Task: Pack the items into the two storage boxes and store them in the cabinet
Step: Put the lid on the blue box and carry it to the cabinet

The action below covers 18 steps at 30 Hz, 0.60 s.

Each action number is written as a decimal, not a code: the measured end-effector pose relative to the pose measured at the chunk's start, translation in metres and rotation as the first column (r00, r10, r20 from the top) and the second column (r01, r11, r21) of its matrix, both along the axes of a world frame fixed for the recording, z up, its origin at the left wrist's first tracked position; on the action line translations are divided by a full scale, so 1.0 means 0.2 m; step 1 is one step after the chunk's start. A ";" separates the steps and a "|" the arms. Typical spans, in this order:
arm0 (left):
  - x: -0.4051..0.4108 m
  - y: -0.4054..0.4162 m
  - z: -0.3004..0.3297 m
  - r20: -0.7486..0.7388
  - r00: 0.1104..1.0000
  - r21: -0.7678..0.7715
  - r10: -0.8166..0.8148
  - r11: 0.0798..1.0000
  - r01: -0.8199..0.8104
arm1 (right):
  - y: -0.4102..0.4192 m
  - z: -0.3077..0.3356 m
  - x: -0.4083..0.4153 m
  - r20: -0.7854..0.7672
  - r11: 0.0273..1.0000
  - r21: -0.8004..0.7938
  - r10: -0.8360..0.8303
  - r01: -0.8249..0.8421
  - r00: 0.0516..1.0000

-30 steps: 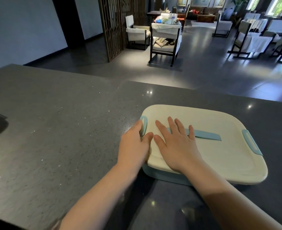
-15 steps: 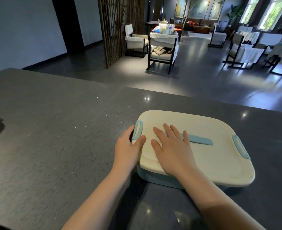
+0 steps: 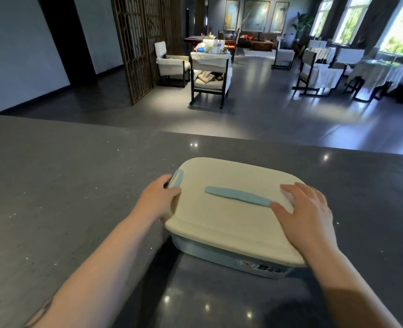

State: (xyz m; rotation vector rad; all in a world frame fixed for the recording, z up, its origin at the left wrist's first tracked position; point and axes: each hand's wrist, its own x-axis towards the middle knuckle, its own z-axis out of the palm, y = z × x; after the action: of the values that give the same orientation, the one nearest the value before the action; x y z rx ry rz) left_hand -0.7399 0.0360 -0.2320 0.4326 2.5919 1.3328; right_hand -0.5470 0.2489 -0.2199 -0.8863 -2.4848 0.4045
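Head view shows me the storage box [image 3: 231, 235] on the dark table [image 3: 65, 197], lid closed; my left hand [image 3: 159, 201] grips its left latch [image 3: 175, 181], my right hand [image 3: 307, 213] lies flat and released on the lid. I judge it stiff, smooth plastic, best lifted by both ends. Front label reads partly "Bea".

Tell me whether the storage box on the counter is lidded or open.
Lidded. The cream plastic lid sits flat over the pale blue storage box; the contents are hidden.
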 end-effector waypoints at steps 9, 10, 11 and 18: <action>-0.01 0.10 -0.02 -0.094 0.992 -0.187 -0.079 0.980 0.061 | 0.06 -0.04 0.06 0.101 0.898 -0.369 -0.215 0.237 0.971; 0.00 0.09 -0.02 -0.094 0.993 -0.173 -0.069 0.984 0.052 | 0.06 -0.03 0.05 0.101 0.886 -0.401 -0.210 0.233 0.972; 0.00 0.09 -0.01 -0.090 0.993 -0.169 -0.072 0.984 0.056 | 0.06 -0.02 0.04 0.102 0.875 -0.424 -0.212 0.235 0.972; 0.05 0.15 -0.01 -0.095 0.953 -0.165 -0.289 0.948 0.272 | -0.11 -0.03 0.35 0.051 0.740 -0.548 -0.436 0.390 0.899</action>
State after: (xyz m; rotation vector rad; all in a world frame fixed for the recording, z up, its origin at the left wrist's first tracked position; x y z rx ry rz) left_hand -0.7294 0.0659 -0.2332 0.8412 2.5760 1.0386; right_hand -0.4776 0.2277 -0.2260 -1.5754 -2.0193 0.9981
